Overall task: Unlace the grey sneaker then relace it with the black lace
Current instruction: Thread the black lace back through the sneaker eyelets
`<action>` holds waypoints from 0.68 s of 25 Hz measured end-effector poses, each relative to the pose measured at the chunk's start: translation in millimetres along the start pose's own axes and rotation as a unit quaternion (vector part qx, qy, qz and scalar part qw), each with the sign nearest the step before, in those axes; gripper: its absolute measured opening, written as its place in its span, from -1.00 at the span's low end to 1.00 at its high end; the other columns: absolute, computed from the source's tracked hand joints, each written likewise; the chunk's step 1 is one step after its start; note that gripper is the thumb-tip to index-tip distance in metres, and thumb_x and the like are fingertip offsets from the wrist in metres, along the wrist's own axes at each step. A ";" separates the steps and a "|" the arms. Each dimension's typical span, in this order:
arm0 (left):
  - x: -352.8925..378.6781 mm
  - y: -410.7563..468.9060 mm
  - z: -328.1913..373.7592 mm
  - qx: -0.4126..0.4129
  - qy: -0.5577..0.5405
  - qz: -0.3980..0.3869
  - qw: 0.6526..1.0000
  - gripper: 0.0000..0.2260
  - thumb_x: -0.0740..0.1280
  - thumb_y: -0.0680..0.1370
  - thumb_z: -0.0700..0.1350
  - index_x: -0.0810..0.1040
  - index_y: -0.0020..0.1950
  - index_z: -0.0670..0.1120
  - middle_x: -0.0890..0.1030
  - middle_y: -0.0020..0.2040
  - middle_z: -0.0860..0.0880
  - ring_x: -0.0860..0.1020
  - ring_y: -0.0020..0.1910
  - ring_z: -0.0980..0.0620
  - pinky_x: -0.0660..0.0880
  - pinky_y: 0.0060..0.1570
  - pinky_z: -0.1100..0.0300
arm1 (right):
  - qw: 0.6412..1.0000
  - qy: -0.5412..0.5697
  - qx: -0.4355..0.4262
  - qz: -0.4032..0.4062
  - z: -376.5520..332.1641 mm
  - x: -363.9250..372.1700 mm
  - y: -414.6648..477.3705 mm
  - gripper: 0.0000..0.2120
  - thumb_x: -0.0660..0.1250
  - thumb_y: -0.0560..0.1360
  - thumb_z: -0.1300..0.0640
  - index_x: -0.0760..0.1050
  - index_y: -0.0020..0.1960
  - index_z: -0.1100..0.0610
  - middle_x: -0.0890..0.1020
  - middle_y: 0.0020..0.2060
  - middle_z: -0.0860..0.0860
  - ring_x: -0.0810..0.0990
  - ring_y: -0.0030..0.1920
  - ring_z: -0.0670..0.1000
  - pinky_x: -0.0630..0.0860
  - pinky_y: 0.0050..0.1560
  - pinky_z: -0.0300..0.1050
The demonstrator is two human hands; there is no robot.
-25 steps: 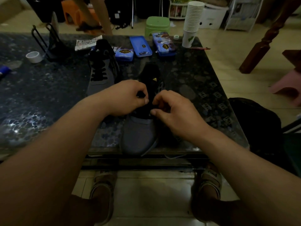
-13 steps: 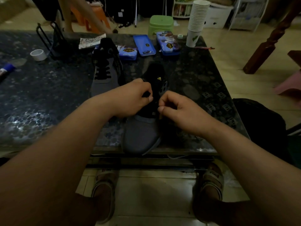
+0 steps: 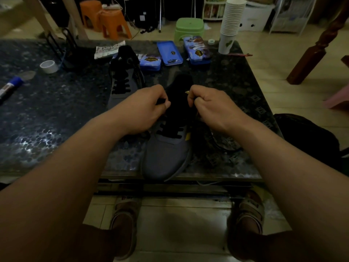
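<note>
The grey mesh sneaker [image 3: 166, 154] lies on the dark speckled stone worktop [image 3: 56, 114], its toe at the near edge. The flat black lace [image 3: 170, 129] already crosses the lower eyelets. The left hand [image 3: 145, 108] and the right hand [image 3: 211, 106] flank the black tongue, each with fingers curled, pinching a strand of the lace. A harder tug on one side would likely leave the ends uneven, and a pull towards the body could slide the shoe off the edge. The dim light makes a skipped eyelet easy.
</note>
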State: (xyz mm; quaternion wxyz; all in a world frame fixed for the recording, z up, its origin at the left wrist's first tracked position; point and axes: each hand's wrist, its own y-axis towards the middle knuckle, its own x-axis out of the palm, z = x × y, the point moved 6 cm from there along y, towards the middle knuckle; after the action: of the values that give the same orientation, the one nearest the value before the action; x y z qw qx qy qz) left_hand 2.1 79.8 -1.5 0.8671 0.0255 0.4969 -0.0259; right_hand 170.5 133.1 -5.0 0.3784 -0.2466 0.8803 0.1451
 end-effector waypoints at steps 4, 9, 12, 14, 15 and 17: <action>-3.0 1.2 4.2 0.019 0.016 0.036 0.999 -0.92 0.25 0.71 -0.06 0.44 0.05 -0.04 0.46 -0.17 0.14 0.42 -0.25 0.20 0.29 -0.36 0.38 | 1.000 -0.019 -0.014 -0.011 -1.5 -6.6 4.9 -0.77 0.12 0.54 0.26 0.51 -0.11 0.06 0.52 -0.32 -0.07 0.49 -0.28 -0.08 0.38 -0.26 -0.11; -1.1 3.5 7.1 0.031 0.036 0.019 0.999 -0.91 0.31 0.68 -0.01 0.49 0.02 0.01 0.52 -0.15 0.12 0.47 -0.20 0.19 0.30 -0.30 0.30 | 0.999 -0.038 -0.021 -0.021 1.3 -13.3 1.6 -0.77 0.13 0.52 0.28 0.53 -0.11 0.07 0.53 -0.31 -0.08 0.47 -0.28 -0.09 0.39 -0.20 -0.08; -1.7 0.4 6.1 0.023 0.013 0.016 1.000 -0.91 0.33 0.67 -0.01 0.53 0.01 0.01 0.55 -0.12 0.11 0.49 -0.19 0.20 0.32 -0.28 0.36 | 0.997 0.071 0.038 0.005 13.8 -18.3 -1.1 -0.71 0.15 0.54 0.29 0.59 -0.03 -0.01 0.62 -0.24 -0.06 0.56 -0.24 -0.08 0.51 -0.16 -0.11; -3.9 -0.4 6.4 0.020 -0.010 0.024 0.999 -0.91 0.33 0.67 -0.01 0.54 0.01 0.01 0.57 -0.12 0.10 0.52 -0.19 0.20 0.34 -0.28 0.35 | 0.973 0.202 0.095 0.064 27.0 -22.0 -5.9 -0.78 0.22 0.52 0.25 0.54 0.00 -0.04 0.68 -0.16 0.02 0.67 -0.17 -0.04 0.63 -0.07 -0.03; -4.9 -0.5 7.0 0.020 -0.017 0.027 0.999 -0.92 0.34 0.67 -0.02 0.55 0.01 0.02 0.57 -0.12 0.11 0.52 -0.18 0.22 0.35 -0.28 0.38 | 0.965 0.224 0.115 0.069 35.2 -19.5 -8.4 -0.86 0.28 0.51 0.20 0.51 -0.02 -0.02 0.69 -0.13 0.05 0.69 -0.13 0.01 0.66 0.00 0.07; -7.1 0.6 5.0 0.008 -0.033 0.035 0.999 -0.94 0.34 0.67 -0.04 0.56 0.01 0.02 0.59 -0.11 0.12 0.53 -0.19 0.27 0.37 -0.24 0.39 | 0.986 0.126 0.110 -0.003 41.2 -5.4 -20.1 -0.89 0.43 0.51 0.10 0.53 0.00 0.02 0.67 -0.10 0.03 0.66 -0.08 0.00 0.61 0.03 0.04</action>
State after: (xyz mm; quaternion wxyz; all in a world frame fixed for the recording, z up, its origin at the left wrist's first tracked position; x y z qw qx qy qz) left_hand 2.9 80.1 7.2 0.8832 0.0493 0.4664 -0.0007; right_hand 209.2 136.3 -30.1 0.2895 -0.2225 0.9309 0.0134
